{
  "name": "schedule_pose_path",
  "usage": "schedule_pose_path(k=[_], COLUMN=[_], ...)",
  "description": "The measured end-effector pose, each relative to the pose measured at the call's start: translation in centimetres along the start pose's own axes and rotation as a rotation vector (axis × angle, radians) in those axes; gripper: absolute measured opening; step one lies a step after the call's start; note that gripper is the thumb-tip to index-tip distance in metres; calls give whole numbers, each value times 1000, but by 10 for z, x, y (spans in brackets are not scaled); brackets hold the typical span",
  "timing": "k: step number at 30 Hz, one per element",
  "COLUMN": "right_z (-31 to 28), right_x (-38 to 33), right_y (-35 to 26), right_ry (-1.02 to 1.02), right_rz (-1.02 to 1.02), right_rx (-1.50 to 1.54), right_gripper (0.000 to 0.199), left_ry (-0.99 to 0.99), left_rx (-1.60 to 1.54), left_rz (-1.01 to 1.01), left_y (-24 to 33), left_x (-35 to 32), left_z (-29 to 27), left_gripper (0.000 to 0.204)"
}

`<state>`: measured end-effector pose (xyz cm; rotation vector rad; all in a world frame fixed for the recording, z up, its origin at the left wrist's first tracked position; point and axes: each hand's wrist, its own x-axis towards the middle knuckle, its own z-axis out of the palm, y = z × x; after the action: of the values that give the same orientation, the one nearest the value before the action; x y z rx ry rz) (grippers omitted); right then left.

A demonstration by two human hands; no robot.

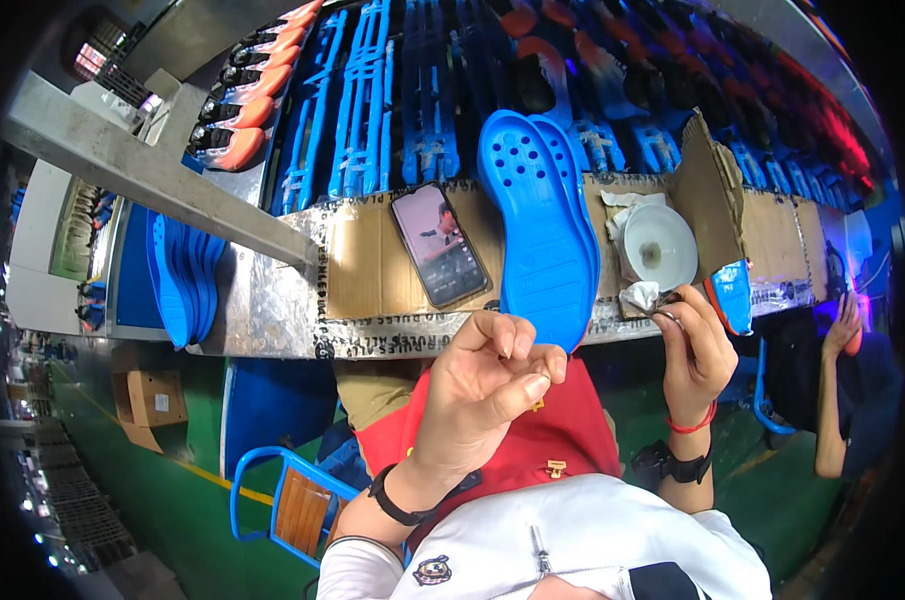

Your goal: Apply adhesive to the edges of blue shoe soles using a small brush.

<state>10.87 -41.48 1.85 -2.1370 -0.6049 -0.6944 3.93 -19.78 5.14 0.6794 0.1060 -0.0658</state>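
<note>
My left hand [477,390] is raised in front of the table edge, palm turned up, its fingers loosely curled and apart from the thumb, with nothing visible in it. Just beyond it, a blue shoe insole [544,240] with round holes at its far end lies over another like it. My right hand [700,345] is closed in a pinch at the near edge of the table; a small dark thing shows at its fingertips, too small to name. Crumpled white tissue [639,297] touches or nearly touches those fingertips. Beyond it stands a white bowl [687,235] with a brownish stain at its bottom.
A phone [439,245] lies on the cardboard [357,275] to the left. A cardboard flap [707,190] rises beside the bowl, near a blue-and-orange sole [729,297]. Blue soles [184,275] sit at far left, under a metal bar [162,165]. A co-worker's hand [844,325] is at right.
</note>
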Motion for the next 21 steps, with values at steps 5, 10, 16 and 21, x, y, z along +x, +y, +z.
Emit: schedule_pose_path(k=[5, 10, 16, 21], right_z=[0, 1, 3, 4], right_x=[1, 0, 0, -1], right_y=[0, 3, 4, 6], right_ry=[-11, -6, -6, -2], right_rz=[7, -9, -10, -17], right_rx=[-5, -10, -7, -18], right_gripper=[19, 19, 19, 19], left_ry=[-77, -59, -51, -20], left_rx=[-52, -70, -30, 34], left_rz=[51, 45, 88, 71], left_y=[-3, -5, -7, -5], left_x=[1, 2, 1, 2], left_z=[-5, -7, -9, -12], left_gripper=[30, 29, 28, 25])
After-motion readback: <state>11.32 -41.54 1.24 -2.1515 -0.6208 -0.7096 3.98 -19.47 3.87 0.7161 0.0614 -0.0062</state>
